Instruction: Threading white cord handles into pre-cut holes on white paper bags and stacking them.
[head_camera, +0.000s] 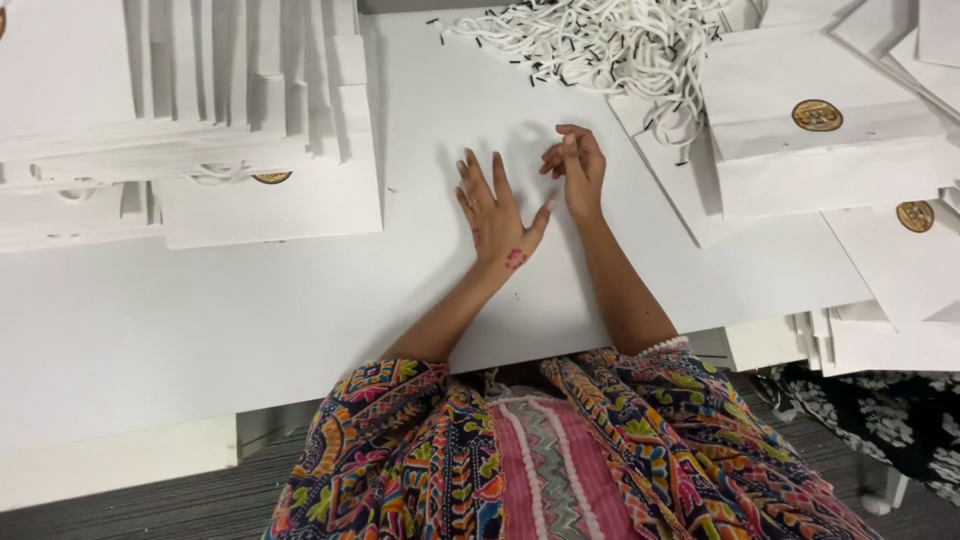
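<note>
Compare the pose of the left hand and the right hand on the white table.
The left hand lies flat, fingers spread, palm down; the right hand is curled, fingertips pinched together. The left hand shows a red mark near the wrist; the right hand shows none. Both are bare and over the white table.

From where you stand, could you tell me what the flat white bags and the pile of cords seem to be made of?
The flat white bags look like matte paper or thin card: crisp folded edges, no sheen, each with a round gold seal, probably foil. The cords look like soft white woven or twisted string, limp and looping, with dark stiff tips, possibly plastic.
</note>
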